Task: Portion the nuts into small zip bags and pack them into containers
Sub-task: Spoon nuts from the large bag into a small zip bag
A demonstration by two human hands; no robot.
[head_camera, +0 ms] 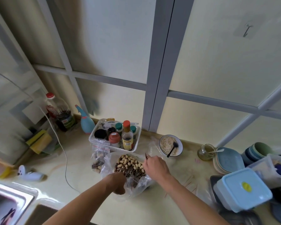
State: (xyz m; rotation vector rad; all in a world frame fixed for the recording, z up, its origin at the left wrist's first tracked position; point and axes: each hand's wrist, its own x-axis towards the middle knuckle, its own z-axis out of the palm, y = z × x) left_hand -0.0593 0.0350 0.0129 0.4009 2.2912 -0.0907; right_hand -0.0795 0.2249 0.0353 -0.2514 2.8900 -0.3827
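Left hand (118,184) grips the floppy nut bag's (130,168) near edge (best hold); right hand (156,164), beyond, pinches something thin.

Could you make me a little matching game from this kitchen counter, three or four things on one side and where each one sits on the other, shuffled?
Things:
1. spoon
2. small zip bag
3. spray bottle
4. lidded container

Places:
A. left of the white basket, by the wall
B. far right, on a stack of things
C. in the bowl of oats
D. just in front of the basket, left of the big nut bag

Pairs: 1-C, 2-D, 3-A, 4-B
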